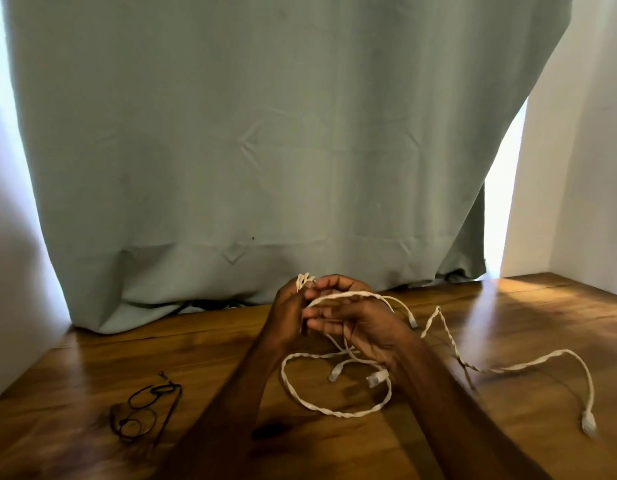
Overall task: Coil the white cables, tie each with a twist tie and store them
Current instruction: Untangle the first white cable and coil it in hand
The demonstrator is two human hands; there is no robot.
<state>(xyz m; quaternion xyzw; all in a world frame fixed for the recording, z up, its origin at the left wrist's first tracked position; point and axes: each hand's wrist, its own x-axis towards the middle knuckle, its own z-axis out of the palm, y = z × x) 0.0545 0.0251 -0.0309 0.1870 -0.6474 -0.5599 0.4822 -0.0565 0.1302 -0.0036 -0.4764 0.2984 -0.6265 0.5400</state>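
Observation:
Both hands are raised over the middle of the wooden table (92, 358). My left hand (289, 311) grips a small bundle of white cable loops (304, 280) whose tops stick out above its fingers. My right hand (360, 318) faces it with curled fingers, and a white cable strand (348, 295) arches over them. Below the hands a twisted white cable (334, 410) lies in a wide loop with two clear plugs (376, 378) inside it. A second twisted white cable (528, 365) trails off to the right and ends in a plug (588, 424).
Black wire twist ties (144, 410) lie tangled on the table at the front left. A grey-green curtain (265, 150) hangs along the table's far edge. White walls close in on the left and right sides.

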